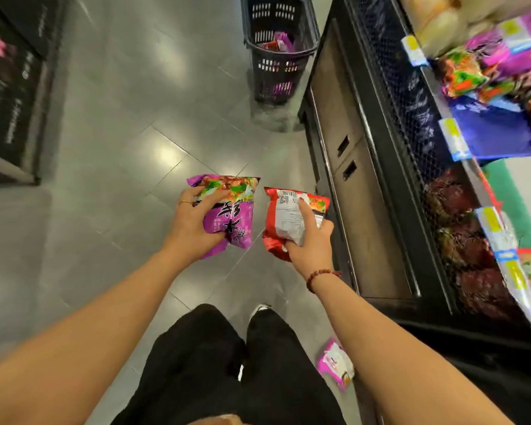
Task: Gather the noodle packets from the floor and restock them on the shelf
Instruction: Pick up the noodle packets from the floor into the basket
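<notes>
My left hand (193,223) grips a purple noodle packet (232,210) at mid-frame, above the grey tiled floor. My right hand (311,243) holds a red noodle packet (281,222) with its printed back facing up, the index finger lying along it. The two packets are side by side and apart. A pink noodle packet (334,361) lies on the floor by my right foot, partly hidden behind my right forearm. The shelf (460,148) on the right carries rows of colourful noodle packets behind yellow and blue price tags.
A dark plastic shopping basket (278,47) stands on the floor ahead, with several packets inside. A black cabinet base (344,167) runs along the foot of the shelf. Another dark display (10,87) stands at the left. My black trousers and shoes fill the bottom centre.
</notes>
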Tool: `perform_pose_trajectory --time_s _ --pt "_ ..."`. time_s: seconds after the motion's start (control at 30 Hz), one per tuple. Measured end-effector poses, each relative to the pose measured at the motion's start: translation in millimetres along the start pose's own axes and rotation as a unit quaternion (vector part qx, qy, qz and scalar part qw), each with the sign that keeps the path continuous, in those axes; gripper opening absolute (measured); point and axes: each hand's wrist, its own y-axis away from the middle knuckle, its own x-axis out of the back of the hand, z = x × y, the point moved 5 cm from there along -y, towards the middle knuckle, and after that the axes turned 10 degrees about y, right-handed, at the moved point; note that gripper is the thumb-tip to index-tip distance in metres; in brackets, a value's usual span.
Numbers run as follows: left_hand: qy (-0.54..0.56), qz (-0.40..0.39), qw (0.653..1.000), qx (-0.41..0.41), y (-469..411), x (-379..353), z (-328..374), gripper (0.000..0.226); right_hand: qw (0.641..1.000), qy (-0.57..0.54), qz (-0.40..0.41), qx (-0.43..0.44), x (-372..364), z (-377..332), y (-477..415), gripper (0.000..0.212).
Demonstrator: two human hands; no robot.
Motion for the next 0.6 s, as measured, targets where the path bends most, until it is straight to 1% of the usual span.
perform_pose_trajectory --time_s 0.23,0.5,0.6 --pt "-0.007 0.009 1.0 0.015 -109 6 -3 0.078 1.0 0.011 -0.004 0.018 11 -50 -107 0.083" --pt "0.014 0.002 1.0 0.019 -279 43 -22 0.079 0.999 0.023 0.007 0.024 17 -143 -245 0.081" --pt "0.025 -0.009 1.0 0.009 -340 61 -20 0.08 0.999 0.005 0.011 0.031 24 -181 -290 0.081"
